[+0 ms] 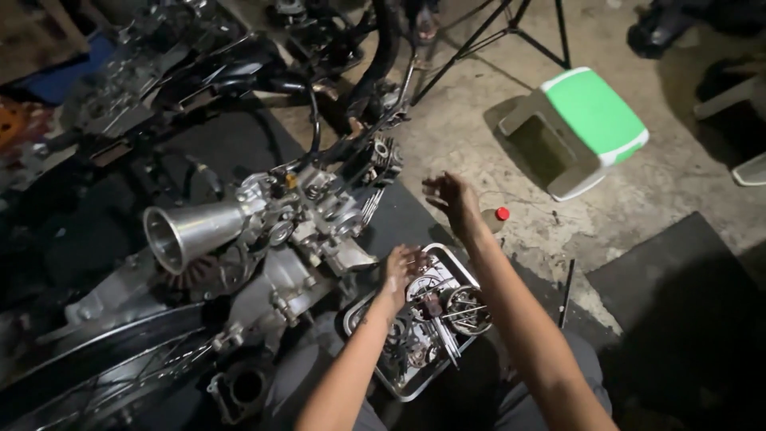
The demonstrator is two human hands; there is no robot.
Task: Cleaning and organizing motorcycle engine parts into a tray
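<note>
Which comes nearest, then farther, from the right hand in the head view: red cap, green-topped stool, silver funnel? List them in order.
From the right hand:
1. Red cap, on the floor just right of it.
2. Green-topped stool, farther right, tipped on its side.
3. Silver funnel, far left on the engine.

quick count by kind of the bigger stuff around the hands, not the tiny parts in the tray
hands: 2, left hand over the tray, right hand raised
metal parts tray: 1
engine with silver intake funnel: 1
spoked wheel: 1
green and white stool: 1
red-capped bottle: 1
total: 7
</note>
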